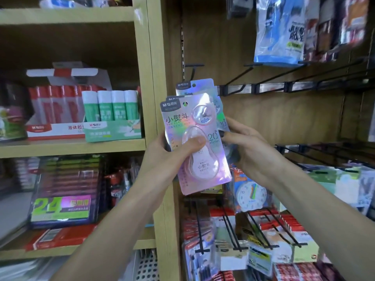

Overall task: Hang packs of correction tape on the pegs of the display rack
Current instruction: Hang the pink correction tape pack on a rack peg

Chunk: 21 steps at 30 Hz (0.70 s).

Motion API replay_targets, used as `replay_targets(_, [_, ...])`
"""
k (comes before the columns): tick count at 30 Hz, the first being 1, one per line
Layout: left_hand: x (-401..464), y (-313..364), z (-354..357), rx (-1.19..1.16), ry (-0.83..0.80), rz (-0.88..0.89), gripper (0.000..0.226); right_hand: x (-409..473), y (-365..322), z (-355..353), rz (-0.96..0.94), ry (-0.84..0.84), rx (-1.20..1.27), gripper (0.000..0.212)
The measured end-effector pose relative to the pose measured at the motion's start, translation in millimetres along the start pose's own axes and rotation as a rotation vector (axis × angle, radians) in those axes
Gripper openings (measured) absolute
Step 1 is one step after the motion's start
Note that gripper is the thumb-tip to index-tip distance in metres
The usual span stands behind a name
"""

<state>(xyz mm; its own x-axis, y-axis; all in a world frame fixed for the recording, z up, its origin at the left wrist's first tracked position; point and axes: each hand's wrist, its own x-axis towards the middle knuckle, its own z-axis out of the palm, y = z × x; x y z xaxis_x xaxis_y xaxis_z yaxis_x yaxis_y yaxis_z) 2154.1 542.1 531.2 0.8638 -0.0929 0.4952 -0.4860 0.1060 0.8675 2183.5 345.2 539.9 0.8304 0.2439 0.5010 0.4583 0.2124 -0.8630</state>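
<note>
A fanned stack of iridescent pink packs of correction tape is held up in front of the rack's wooden upright. My left hand grips the stack from the left, its thumb pressed on the front pack's clear blister. My right hand holds the packs behind from the right, fingers curled round their edges. A black peg juts from the slotted strip just above the packs' top edge. Further bare pegs run along the rail to the right.
Boxes of glue sticks stand on the wooden shelf at left. Jump rope packs hang at upper right. Below, pegs carry a toy clock pack and red stationery packs. More pegs stick out at right.
</note>
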Motion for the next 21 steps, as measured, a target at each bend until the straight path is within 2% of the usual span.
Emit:
replay_targets(3, [-0.8, 3.1, 3.6, 0.013, 0.003, -0.011, 0.027, 0.1, -0.9, -1.9, 0.006, -0.011, 0.021, 0.045])
replay_targets(15, [-3.8, 2.7, 21.9, 0.038, 0.056, 0.031, 0.025, 4.2, 1.7, -12.6, 0.028, -0.048, 0.076, 0.043])
replay_targets(21, [-4.0, -2.1, 25.6, 0.043, 0.076, 0.026, 0.028, 8.1, 5.2, -19.8, 0.031, -0.053, 0.026, 0.043])
